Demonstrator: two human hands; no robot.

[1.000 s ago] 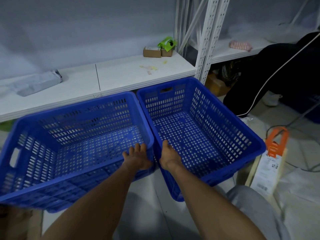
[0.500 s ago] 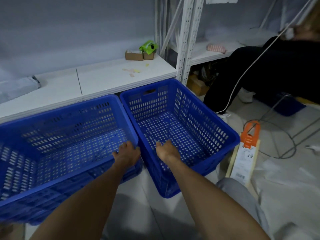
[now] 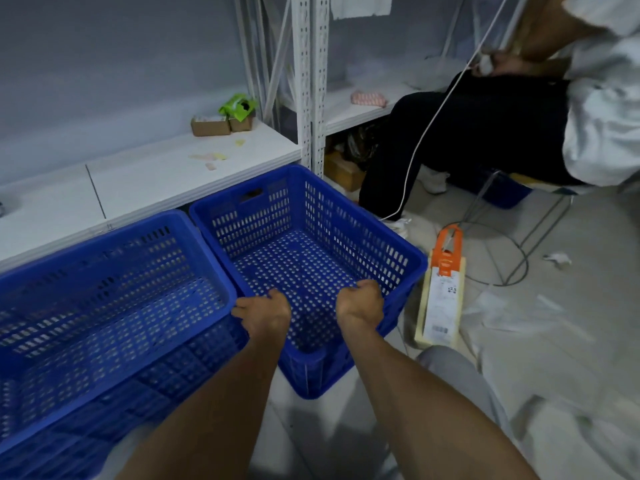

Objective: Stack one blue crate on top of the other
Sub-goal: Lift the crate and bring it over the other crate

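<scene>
We grip the right blue crate (image 3: 311, 268) by its near rim, our left hand (image 3: 265, 311) and right hand (image 3: 360, 303) both curled, fingers wrapped over the edge. It sits on the floor against the shelf's front edge, open side up, long axis running away from us toward the shelf. The left blue crate (image 3: 104, 292) touches it alongside. Lifting could snag the neighbouring rim, and a near-edge-only grip may let the far end tip. A white cable (image 3: 426, 133) trails nearby.
</scene>
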